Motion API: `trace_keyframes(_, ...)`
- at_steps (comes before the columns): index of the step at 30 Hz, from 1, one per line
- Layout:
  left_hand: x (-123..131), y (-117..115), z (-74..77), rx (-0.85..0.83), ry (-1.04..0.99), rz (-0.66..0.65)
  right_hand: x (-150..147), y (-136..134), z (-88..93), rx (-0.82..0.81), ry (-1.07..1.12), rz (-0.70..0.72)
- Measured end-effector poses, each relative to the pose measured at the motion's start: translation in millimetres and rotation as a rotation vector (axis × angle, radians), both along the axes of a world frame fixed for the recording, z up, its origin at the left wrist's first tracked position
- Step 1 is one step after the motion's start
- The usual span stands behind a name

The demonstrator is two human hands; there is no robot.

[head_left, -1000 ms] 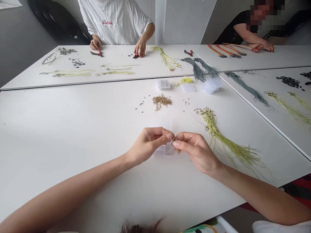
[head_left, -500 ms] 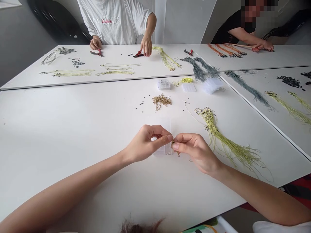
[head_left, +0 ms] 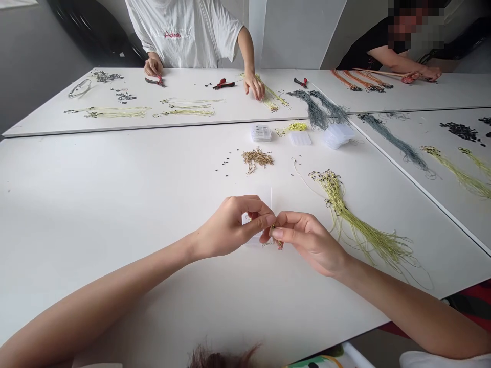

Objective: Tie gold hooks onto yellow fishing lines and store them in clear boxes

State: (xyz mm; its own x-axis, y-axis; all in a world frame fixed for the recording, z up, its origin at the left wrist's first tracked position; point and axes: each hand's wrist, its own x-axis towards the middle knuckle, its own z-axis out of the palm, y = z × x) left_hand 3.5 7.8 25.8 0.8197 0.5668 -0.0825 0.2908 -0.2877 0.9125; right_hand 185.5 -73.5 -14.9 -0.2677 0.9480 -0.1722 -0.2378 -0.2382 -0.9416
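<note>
Both my hands meet over a clear plastic box [head_left: 251,242] on the white table. My left hand [head_left: 240,225] pinches at the top of a small fishing rig [head_left: 281,247] with thumb and forefinger. My right hand [head_left: 309,237] grips the same rig just below, fingertips pressed together. A bit of yellow-green line and gold metal ends show under the fingers; the rest is hidden. Right of my hands lies a bundle of yellow-green fishing lines [head_left: 356,225] with dark hook-like ends. Beyond my hands is a heap of gold swivels [head_left: 257,158].
Clear cases [head_left: 261,133] and stacked lids [head_left: 337,135] stand farther back. Grey-green line bundles [head_left: 312,110] cross the table seam. Pliers [head_left: 223,84] lie near a co-worker in a white shirt [head_left: 187,33]. Another person [head_left: 395,56] works at the back right beside orange cords [head_left: 364,82].
My hands stay together on the rig, with small finger shifts. The white-shirted co-worker's hand has left the pliers and moved right onto a yellow-green bundle.
</note>
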Motion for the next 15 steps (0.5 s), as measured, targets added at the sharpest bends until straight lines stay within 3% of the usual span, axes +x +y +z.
trace_keyframes(5,-0.8,-1.8,5.9,-0.016,0.002,-0.022,-0.2,0.0,-1.0,-0.018,0.098,0.043)
trace_keyframes(15,-2.2,1.3,2.7,0.085,0.044,0.020,2.6,1.8,-3.8,-0.058,0.112,0.026)
